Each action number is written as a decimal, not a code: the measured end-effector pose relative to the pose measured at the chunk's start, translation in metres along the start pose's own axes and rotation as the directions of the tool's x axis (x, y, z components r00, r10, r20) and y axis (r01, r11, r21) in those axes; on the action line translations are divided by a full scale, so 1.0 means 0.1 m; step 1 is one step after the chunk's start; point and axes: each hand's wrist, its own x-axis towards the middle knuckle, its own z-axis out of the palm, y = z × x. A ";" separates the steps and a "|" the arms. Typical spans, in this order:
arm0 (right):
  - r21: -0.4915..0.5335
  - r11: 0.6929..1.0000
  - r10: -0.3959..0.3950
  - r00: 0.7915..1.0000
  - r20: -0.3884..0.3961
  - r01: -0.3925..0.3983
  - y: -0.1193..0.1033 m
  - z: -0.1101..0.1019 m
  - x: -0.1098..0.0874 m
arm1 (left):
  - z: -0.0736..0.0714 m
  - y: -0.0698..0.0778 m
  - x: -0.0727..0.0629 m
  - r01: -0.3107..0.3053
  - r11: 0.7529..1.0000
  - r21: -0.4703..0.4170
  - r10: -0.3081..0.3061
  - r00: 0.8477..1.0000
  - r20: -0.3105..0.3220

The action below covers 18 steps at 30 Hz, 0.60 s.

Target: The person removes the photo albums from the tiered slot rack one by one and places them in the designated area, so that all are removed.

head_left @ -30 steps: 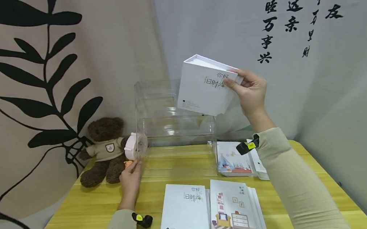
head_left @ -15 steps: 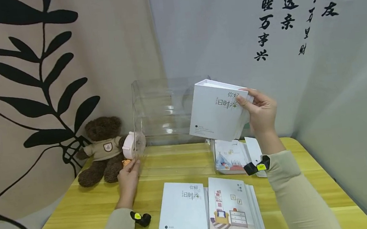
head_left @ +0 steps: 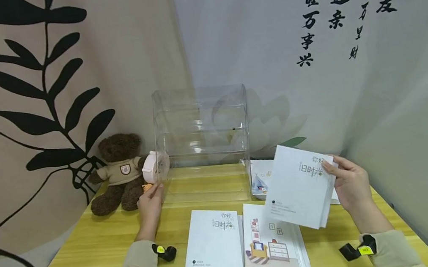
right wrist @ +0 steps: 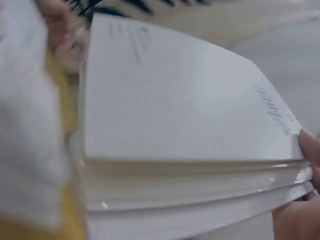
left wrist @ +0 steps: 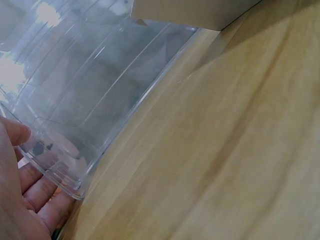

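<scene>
My right hand (head_left: 357,186) grips a white album (head_left: 299,185) by its upper right edge, thumb on the printed front cover. Tilted, it overlaps the stack below it in the head view; the right wrist view shows its cover (right wrist: 170,95) and thick page edges. My left hand (head_left: 151,209) pinches the lower left front edge of a clear plastic storage box (head_left: 201,130). In the left wrist view its thumb and fingers lie on either side of the box's clear wall (left wrist: 115,70). Dark lettering and a small mark show on the album.
Two stacks of albums lie in front, one topped by a plain white cover (head_left: 212,248), the other by a room drawing (head_left: 272,251). More albums (head_left: 260,178) stand behind the held one. A brown teddy bear (head_left: 122,171) and a pink round object (head_left: 152,167) are left of the box.
My right hand has brought the album down and to the right, from in front of the clear box to over the right stack. My left hand stays at the box's edge.
</scene>
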 end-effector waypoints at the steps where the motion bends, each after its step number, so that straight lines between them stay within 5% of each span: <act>1: -0.022 0.998 0.065 0.998 0.001 -0.065 0.05 -0.13 -0.04 | 0.00 0.00 0.00 -0.002 1.000 0.006 0.002 1.000 -0.002; 4: -0.092 0.967 0.240 0.971 0.015 -0.238 0.19 -0.50 -0.15 | 0.00 0.00 0.00 -0.007 1.000 0.012 0.007 1.000 -0.004; 8: -0.100 0.909 0.413 0.907 0.084 -0.404 0.37 -0.88 -0.23 | -0.01 0.01 0.00 -0.013 1.000 0.009 0.013 1.000 -0.007; 12: -0.133 0.868 0.495 0.858 0.141 -0.479 0.51 -1.09 -0.22 | -0.02 0.01 0.01 -0.017 1.000 0.015 0.018 1.000 -0.015; 18: -0.266 0.793 0.592 0.796 0.127 -0.548 0.60 -1.30 -0.22 | 0.00 0.00 -0.01 0.000 1.000 0.027 0.000 1.000 -0.003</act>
